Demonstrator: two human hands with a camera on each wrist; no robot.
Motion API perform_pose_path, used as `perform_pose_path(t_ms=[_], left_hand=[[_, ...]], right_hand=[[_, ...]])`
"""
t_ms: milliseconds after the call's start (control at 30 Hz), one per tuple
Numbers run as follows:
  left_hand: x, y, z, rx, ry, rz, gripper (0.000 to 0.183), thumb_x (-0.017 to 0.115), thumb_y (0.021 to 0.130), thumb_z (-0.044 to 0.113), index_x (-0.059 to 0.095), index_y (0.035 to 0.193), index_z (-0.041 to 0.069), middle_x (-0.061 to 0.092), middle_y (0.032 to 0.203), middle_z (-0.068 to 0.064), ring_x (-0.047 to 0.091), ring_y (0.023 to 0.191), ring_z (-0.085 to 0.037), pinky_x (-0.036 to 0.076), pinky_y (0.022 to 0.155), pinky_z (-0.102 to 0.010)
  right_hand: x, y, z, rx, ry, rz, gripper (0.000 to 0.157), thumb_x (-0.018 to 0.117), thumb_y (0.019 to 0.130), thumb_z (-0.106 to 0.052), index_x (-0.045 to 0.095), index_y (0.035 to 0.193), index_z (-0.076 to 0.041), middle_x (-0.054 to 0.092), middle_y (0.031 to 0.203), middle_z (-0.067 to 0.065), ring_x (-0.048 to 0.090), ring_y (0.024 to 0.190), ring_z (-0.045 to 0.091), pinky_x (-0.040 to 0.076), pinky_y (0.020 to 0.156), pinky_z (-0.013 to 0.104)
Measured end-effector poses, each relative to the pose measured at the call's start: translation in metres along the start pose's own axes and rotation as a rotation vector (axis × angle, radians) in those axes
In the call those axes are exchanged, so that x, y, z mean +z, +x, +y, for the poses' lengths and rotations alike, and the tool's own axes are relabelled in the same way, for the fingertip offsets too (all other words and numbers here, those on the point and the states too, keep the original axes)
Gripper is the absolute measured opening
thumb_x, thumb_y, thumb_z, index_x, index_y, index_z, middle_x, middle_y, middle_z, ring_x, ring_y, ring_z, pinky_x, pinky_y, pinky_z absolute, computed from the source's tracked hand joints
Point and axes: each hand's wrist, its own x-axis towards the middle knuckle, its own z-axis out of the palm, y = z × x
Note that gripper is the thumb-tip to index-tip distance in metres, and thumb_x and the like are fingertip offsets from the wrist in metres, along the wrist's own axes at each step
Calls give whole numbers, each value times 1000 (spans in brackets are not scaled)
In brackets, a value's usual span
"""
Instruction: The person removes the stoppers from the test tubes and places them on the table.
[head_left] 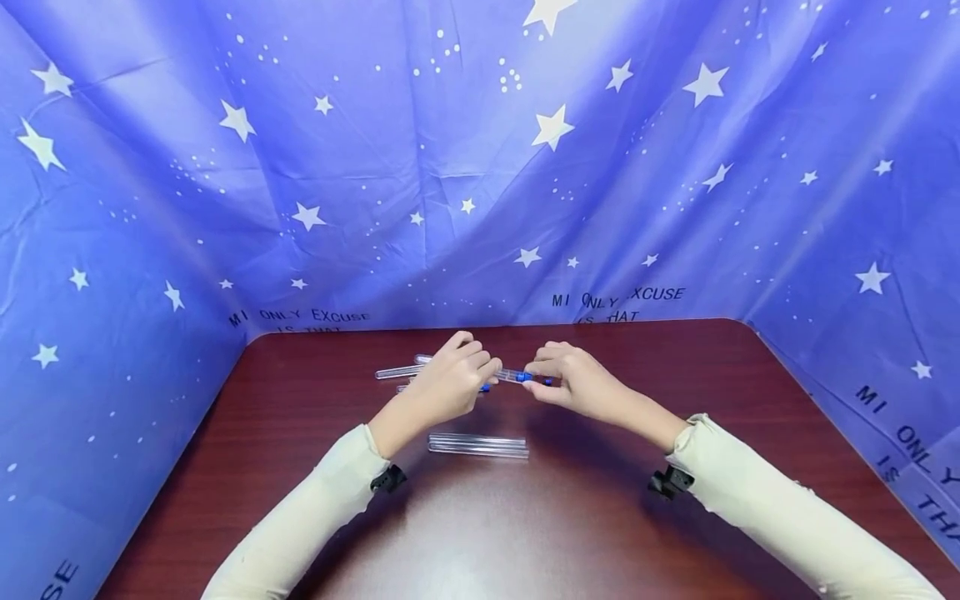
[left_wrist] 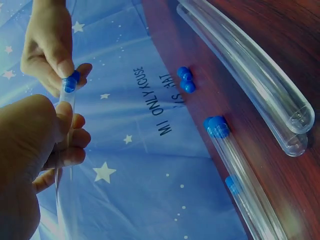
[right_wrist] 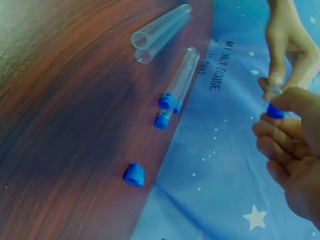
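Note:
Above the table, my left hand (head_left: 450, 379) grips a clear test tube (left_wrist: 65, 200) along its length. A blue cap (right_wrist: 275, 111) sits at the end of that tube, and my right hand (head_left: 573, 379) pinches it between thumb and fingers. Several capped test tubes (right_wrist: 182, 75) lie together on the table behind the left hand, partly hidden by it in the head view. Nearer the body, clear tubes without caps (head_left: 477, 446) lie side by side. Loose blue caps (left_wrist: 186, 85) rest on the table by the right hand, mostly hidden by it in the head view.
The dark red wooden table (head_left: 600, 525) has rounded far corners. A blue cloth with white stars and black lettering (head_left: 420, 167) hangs at the back and both sides, close to the table's edges. A small black device (head_left: 671, 482) is on each wrist.

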Motion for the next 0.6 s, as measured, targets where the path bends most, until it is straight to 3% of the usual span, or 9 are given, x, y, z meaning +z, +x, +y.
perform_pose_path(t_ms=[167, 300, 433, 600], left_hand=[[-1, 4, 0, 33, 61, 46, 8, 71, 92, 18, 66, 89, 12, 65, 74, 4, 59, 76, -16, 47, 89, -35], [-3, 5, 1, 55, 87, 75, 9, 70, 92, 21, 68, 92, 11, 68, 79, 4, 61, 79, -16, 48, 92, -36], [-5, 7, 2, 78, 95, 88, 13, 68, 95, 24, 70, 94, 11, 69, 82, 4, 61, 79, -15, 48, 91, -36], [-3, 8, 3, 57, 104, 64, 13, 69, 94, 23, 67, 88, 12, 68, 75, 4, 60, 75, -16, 46, 89, -36]], right_hand=[[-11, 0, 8, 276, 347, -148, 9, 75, 90, -12, 81, 97, -13, 63, 77, -8, 51, 70, 5, 43, 60, 22], [-21, 2, 12, 422, 535, -296, 14, 73, 93, -15, 80, 104, -9, 73, 84, 0, 57, 75, 3, 49, 66, 20], [-28, 6, 17, 506, 672, -421, 22, 70, 96, -14, 77, 110, 0, 76, 90, 15, 67, 81, 10, 57, 81, 26], [-26, 9, 19, 483, 658, -404, 20, 71, 94, -10, 77, 107, 4, 75, 87, 16, 64, 77, 6, 55, 74, 23]])
